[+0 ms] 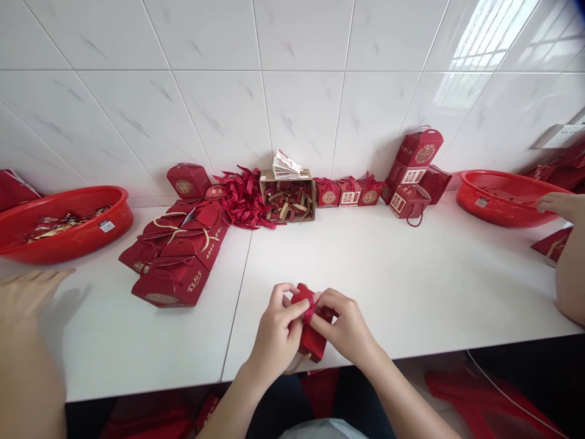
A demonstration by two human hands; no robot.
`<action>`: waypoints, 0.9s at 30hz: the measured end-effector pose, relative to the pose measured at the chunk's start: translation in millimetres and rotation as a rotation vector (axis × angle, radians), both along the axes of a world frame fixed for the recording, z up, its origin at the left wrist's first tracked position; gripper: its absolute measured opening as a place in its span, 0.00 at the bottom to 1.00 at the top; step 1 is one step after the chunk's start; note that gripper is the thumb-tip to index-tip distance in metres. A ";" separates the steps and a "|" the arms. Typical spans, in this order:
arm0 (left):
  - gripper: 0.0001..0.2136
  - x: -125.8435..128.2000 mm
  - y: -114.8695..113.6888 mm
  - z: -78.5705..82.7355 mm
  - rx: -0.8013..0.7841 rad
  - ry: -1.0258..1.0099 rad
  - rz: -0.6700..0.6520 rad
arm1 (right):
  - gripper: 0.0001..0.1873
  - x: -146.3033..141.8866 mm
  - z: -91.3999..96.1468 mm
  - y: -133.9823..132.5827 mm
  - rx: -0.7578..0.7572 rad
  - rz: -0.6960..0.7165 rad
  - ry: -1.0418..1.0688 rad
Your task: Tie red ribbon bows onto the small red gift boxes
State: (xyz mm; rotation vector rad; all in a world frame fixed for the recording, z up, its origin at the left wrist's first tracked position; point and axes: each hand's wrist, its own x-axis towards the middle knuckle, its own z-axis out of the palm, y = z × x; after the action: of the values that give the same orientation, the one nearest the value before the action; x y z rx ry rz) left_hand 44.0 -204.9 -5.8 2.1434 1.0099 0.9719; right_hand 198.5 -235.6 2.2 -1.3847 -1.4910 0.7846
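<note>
A: Where is the box?

B: The red box [317, 344] is between the two hands, right at the front edge of the desk [388, 268]. I can't tell whether it rests there or is held just above.

A: And the hands?

B: The left hand [275, 329] has its fingers curled in close on the box's left side, the forefinger reaching across to the ribbon [309, 313]. The right hand [347, 323] has its fingers drawn nearly together, pinching at the ribbon from the other side. Exactly which strand each has is hidden.

A: So this looks like tying?

B: I'd judge so: a knot or bow in the ribbon around the box.

A: How is it best done?

B: Let the left fingers steady the box and press the crossing flat, while the right ones work the ribbon. Pull evenly; too hard a tug could crease the sides, which look like thin card. Too slack, and the ribbon may slip off.

A: Anything to watch?

B: The pale cord [299, 364] at the near end; I'd leave it outside the knot. The boxes with bows [350, 192] by the wall make a handy pattern for the loops.
</note>
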 end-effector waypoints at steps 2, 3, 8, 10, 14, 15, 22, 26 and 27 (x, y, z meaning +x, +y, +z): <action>0.18 -2.2 2.3 -0.2 -0.007 -0.003 -0.044 | 0.08 3.3 3.9 2.4 0.002 0.030 -0.041; 0.17 -3.5 3.8 0.2 -0.012 -0.009 -0.070 | 0.08 4.8 5.3 3.9 0.004 0.043 -0.062; 0.13 -9.4 12.0 6.4 -0.069 0.041 -0.183 | 0.12 10.6 6.1 12.0 -0.015 0.125 -0.172; 0.10 -9.8 13.9 11.1 -0.123 0.100 -0.187 | 0.11 12.6 5.8 14.9 -0.027 0.160 -0.212; 0.07 -7.8 15.1 20.1 -0.206 0.177 -0.177 | 0.09 16.4 7.9 19.6 -0.010 0.236 -0.281; 0.07 -7.2 15.0 21.7 -0.214 0.187 -0.177 | 0.08 17.3 8.8 20.3 -0.007 0.258 -0.289; 0.04 -6.6 14.7 20.5 -0.217 0.217 -0.087 | 0.09 23.3 13.7 18.9 -0.006 0.335 -0.258; 0.04 -13.2 18.8 13.8 -0.177 0.222 0.024 | 0.12 31.8 10.7 14.7 0.014 0.279 -0.278; 0.05 -15.9 20.3 12.2 -0.173 0.225 0.051 | 0.12 34.5 8.6 13.7 0.019 0.264 -0.275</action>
State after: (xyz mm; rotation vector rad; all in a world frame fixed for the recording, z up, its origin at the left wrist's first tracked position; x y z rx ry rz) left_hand 28.0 -184.6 6.4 2.1232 1.2149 0.6495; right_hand 232.9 -221.9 10.8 -1.3378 -1.9194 0.7592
